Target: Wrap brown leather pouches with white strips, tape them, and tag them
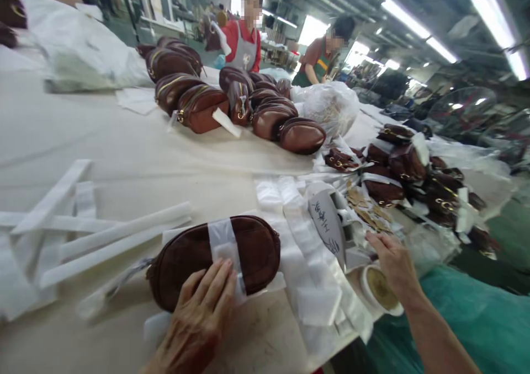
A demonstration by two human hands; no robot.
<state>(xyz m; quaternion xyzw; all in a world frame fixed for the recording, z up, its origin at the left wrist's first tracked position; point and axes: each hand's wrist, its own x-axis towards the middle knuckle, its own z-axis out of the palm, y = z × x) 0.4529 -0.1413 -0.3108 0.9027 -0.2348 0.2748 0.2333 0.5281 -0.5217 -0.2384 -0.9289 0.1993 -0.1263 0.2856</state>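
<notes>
One left hand [205,305], flattened, touching banded pouch [259,252]

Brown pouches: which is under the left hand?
The pouch lying alone in front, with the left hand on its white strip; the other pouches are farther off.

Strip lights [406,18] at two o'clock, and an aproned worker [245,51] behind massed brown bags [269,120] at twelve, mark a factory workshop.

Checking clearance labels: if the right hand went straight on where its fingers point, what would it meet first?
Probably the grey holder with handwriting, just past the fingertips of the right hand. Depth is unclear; they may already touch it.
</notes>
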